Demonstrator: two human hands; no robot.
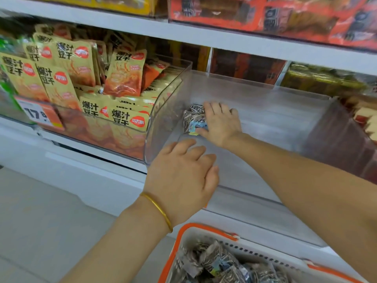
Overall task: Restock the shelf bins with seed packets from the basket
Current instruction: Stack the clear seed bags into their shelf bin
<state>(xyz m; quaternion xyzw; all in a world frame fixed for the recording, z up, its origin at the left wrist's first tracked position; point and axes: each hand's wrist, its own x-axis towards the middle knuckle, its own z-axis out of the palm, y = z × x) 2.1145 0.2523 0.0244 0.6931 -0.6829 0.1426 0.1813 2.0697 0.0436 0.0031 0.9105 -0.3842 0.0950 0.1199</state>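
Right hand point(220, 123), fingers straight, presses 1 silver striped seed packet point(193, 116) into the clear plastic bin point(265, 123); left hand point(183, 176) rests relaxed on its rim. Slick plastic could let the packet slide.

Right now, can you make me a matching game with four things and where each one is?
Things:
1 right hand
2 left hand
3 basket
4 yellow packets

Places:
A in the left bin
B at the middle bin's front edge
C on the seed packet
D lowest in view

Pairs: 1-C, 2-B, 3-D, 4-A
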